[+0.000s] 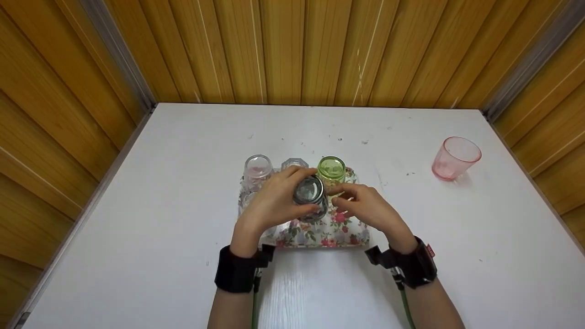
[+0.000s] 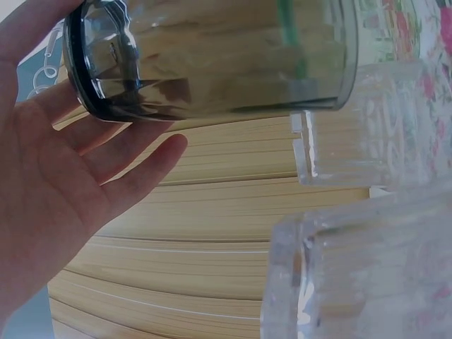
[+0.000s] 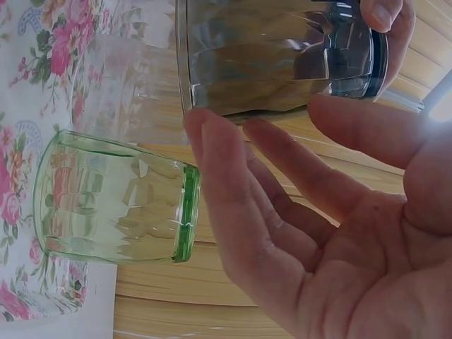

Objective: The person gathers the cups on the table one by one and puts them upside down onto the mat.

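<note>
My left hand (image 1: 274, 201) grips a smoky grey drinking glass (image 1: 309, 191) near its thick base, thumb on one side and fingers on the other. The glass is upside down, its mouth toward the floral tray (image 1: 340, 230). Close by on the right, my right hand (image 1: 368, 206) has loosely bent fingers; the index fingertip (image 3: 205, 127) is right at the grey glass. An upturned green glass (image 1: 332, 169) stands on the tray just beyond that hand. Clear glasses (image 1: 258, 167) stand upturned along the tray's left and back, partly hidden behind my left hand.
A pink glass (image 1: 454, 160) stands apart on the white table (image 1: 493, 228), mouth up, at the right. Wood-look panels (image 1: 283, 55) wall the table at the back and both sides. The tray lies near the middle of the table.
</note>
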Demonstrator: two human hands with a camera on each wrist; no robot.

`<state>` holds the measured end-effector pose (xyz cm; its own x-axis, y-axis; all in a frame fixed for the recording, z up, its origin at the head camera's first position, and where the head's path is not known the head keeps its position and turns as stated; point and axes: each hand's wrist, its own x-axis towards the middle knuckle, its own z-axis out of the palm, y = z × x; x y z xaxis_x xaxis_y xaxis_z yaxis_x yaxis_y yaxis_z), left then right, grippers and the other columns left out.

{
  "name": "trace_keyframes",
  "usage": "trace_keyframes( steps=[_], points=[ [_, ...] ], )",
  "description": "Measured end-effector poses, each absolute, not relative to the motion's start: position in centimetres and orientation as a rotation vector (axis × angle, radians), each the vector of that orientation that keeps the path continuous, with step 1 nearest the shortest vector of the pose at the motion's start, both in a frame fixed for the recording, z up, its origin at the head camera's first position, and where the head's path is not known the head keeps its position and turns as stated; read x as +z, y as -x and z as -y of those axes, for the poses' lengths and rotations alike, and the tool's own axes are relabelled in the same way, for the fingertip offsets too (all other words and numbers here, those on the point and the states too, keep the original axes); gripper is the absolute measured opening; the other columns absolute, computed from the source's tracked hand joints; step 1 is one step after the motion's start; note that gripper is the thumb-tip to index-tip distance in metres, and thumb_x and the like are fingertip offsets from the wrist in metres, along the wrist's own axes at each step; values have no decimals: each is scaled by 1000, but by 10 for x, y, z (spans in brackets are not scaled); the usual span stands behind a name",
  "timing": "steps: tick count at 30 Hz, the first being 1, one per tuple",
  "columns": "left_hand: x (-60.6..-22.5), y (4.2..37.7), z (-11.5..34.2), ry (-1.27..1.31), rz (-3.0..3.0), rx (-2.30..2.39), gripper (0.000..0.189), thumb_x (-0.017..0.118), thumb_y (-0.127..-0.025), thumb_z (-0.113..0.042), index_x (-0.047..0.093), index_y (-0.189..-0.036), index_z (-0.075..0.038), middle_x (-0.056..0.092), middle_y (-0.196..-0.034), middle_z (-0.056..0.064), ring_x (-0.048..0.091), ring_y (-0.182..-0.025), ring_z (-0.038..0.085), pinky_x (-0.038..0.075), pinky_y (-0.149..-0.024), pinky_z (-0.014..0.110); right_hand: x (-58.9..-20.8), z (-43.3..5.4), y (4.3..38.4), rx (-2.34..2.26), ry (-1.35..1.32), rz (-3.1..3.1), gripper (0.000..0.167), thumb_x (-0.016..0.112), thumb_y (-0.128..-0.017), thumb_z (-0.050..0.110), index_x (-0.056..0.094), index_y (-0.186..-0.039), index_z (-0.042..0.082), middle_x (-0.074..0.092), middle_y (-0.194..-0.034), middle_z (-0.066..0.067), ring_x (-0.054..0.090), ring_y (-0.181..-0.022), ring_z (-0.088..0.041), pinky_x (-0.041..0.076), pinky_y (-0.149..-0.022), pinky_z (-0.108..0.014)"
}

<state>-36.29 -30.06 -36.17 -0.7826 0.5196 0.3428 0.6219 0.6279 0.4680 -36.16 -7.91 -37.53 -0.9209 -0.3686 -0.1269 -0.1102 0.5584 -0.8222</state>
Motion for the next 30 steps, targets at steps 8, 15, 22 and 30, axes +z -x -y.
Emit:
trace_keyframes(
  steps=[8, 15, 22, 30],
  points=[
    [-361, 364, 300, 943, 2672, -858, 65, 74, -73, -38, 48, -129, -17, 55, -119, 2, 54, -107, 19, 46, -90, 34, -375, 80, 361, -1311, 404, -2504, 31, 53, -91, 19, 59, -118, 6, 64, -102, -18, 65, -71, -15, 53, -61, -28],
    [-360, 363, 300, 926, 2669, -865, 66, 74, -73, -37, 48, -130, -16, 55, -120, 2, 54, -108, 19, 45, -91, 34, -375, 81, 362, -1275, 440, -2523, 32, 55, -90, 22, 60, -118, 7, 63, -108, -16, 64, -69, -14, 52, -61, -28],
    [-362, 362, 299, 921, 2695, -874, 65, 73, -73, -39, 48, -129, -17, 55, -121, 2, 54, -108, 19, 45, -90, 34, -377, 80, 362, -1286, 438, -2501, 32, 55, -90, 21, 60, -117, 6, 62, -108, -17, 64, -68, -14, 54, -61, -28],
    [-362, 363, 298, 935, 2767, -851, 61, 73, -74, -38, 52, -127, -19, 55, -120, 2, 55, -106, 20, 45, -90, 36, -380, 72, 369, -1301, 368, -2492, 32, 54, -90, 21, 59, -117, 5, 63, -106, -17, 65, -83, -26, 54, -72, -36]
  ],
)
